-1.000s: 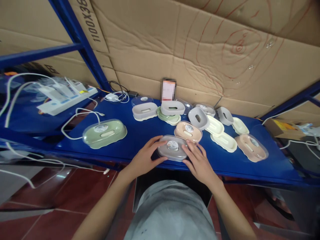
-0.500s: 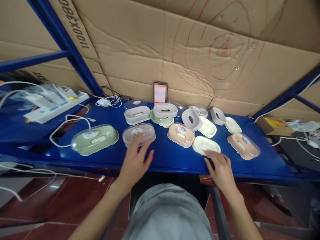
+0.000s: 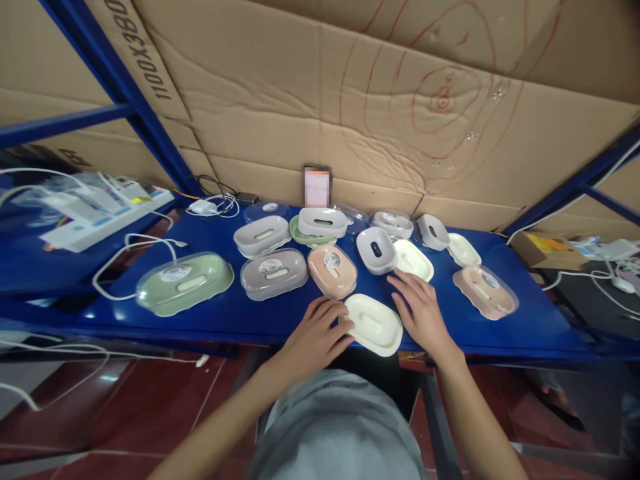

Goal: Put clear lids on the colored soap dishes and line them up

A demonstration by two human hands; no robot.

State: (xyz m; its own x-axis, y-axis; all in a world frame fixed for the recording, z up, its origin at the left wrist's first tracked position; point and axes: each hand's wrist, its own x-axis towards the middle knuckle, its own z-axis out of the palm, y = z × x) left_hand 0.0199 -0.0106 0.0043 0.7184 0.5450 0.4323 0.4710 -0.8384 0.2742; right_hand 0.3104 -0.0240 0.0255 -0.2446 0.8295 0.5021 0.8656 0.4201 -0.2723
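A shallow cream soap-dish tray (image 3: 375, 325) sits at the near edge of the table, turned at an angle. My left hand (image 3: 320, 333) has its fingers on the left end of this tray and grips it. To the right, my right hand (image 3: 420, 312) is open, fingers apart and stretched towards a grey soap-dish body (image 3: 376, 251) and a second cream tray (image 3: 414, 261); whether the fingertips touch either one I cannot tell. Just behind the gripped tray is a peach soap dish (image 3: 333, 272) with a clear lid. Left of it is a lidded grey soap dish (image 3: 274, 275).
A lidded green soap dish (image 3: 185, 283) is at the left, a lidded peach one (image 3: 485, 292) at the right. Several grey parts line the back, before a phone (image 3: 317, 187) against cardboard. A white power strip (image 3: 105, 220) and cables lie at far left.
The cream tray has come nearer and left, from my right hand's side to my left hand. My left hand left the grey dish and moved right. The middle peach dish has turned and shifted left.
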